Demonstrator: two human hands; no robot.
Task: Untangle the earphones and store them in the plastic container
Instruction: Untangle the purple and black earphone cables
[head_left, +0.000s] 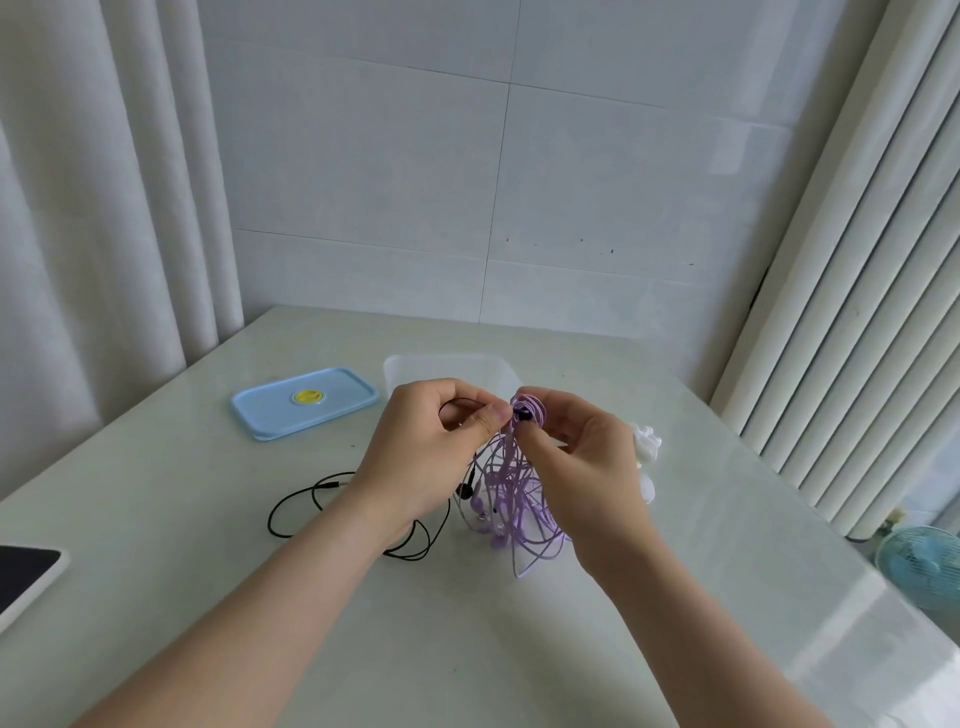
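At the left edge of the table (467, 649) lies a flat dark screen (26, 577) in a white frame. Farther back on the left side is a blue lid (304, 402), lying flat, with a yellow round spot in its middle. Any writing on the spot is too small to read.

Near the lid, the black earphones (291, 506) lie in loose loops on the table, and the wire runs under the left arm. The left hand (431, 452) is up above the table with its fingers curled. Its thumb and first finger pinch the black wire by a dark ear bud.

Just behind the hands, toward the far edge, stands the clear plastic container (441, 366), open on top. The purple earphones (514, 499) hang down between the hands in a messy tangle, and the low loops touch the table. The right hand (582, 457) pinches the wound top of the purple bunch with curled fingers.

Both hands are over the middle of the table, well away from its edges. A small white thing (647, 447) sits just beside the right hand. Past the right edge, a light blue fan (919, 566) stands lower down.
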